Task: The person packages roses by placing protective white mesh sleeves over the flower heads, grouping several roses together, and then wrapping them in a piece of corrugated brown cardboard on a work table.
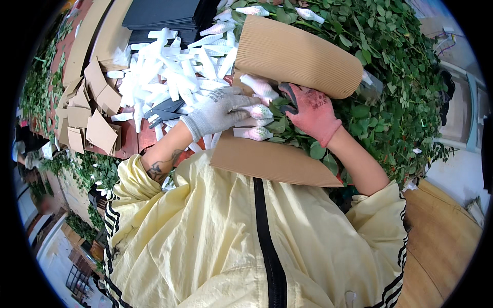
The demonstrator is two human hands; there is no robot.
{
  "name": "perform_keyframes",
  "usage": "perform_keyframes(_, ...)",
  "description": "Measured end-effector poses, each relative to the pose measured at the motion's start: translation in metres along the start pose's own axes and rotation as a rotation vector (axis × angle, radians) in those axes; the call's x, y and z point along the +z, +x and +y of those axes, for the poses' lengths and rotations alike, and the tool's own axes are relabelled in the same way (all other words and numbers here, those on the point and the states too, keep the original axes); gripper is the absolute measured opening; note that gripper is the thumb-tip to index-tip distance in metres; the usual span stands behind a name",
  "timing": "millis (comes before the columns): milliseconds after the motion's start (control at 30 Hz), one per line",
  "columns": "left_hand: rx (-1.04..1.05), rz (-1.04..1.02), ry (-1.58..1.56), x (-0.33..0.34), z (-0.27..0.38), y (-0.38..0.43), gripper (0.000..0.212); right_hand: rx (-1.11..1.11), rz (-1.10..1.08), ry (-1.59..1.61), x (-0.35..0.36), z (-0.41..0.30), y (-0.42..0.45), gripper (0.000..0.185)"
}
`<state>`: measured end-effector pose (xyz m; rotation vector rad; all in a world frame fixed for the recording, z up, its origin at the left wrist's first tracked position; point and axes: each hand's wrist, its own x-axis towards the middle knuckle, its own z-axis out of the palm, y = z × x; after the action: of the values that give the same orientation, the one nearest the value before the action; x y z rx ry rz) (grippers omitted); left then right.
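My left hand, in a grey knit glove, has its thumb and fingers around the netted end of a flower bud. More buds in white foam nets lie in a row beneath it, their leafy stems pointing right. My right hand, in a red glove with dark fingertips, rests over these stems with thumb and forefinger apart; its other fingers are partly hidden. Corrugated cardboard lies under the bunch, its near flap against my jacket and its far part curled up behind my hands.
White foam net sleeves form a loose heap at left, with black-handled scissors on its edge. Cut cardboard pieces lie farther left, and a dark stack of sheets stands behind. Leafy stems are piled at right.
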<state>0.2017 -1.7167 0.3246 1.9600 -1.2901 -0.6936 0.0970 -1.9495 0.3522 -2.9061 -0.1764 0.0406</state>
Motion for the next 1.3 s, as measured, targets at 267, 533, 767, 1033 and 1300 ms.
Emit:
perform_keyframes(267,-0.044,0.156,0.22,0.001,0.014,-0.002,0.037,0.153,-0.098,-0.086,-0.003,-0.009,-0.012,0.037)
perform_keyframes(533,0.065,0.097,0.536,0.007,0.017,0.013,0.034,0.004,0.072,0.075,0.004,0.007,-0.021,0.043)
perform_keyframes(767,-0.049,-0.146,0.616,0.004,0.034,0.018,0.034,0.174,-0.289,-0.03,-0.017,0.012,-0.021,0.045)
perform_keyframes(1033,0.146,0.078,0.668,0.007,0.04,0.023,0.039,0.05,-0.143,0.007,-0.025,0.025,-0.04,0.04)
perform_keyframes(1300,0.111,0.076,0.724,0.008,0.039,0.024,0.03,0.072,-0.049,0.089,-0.054,0.029,-0.057,0.037)
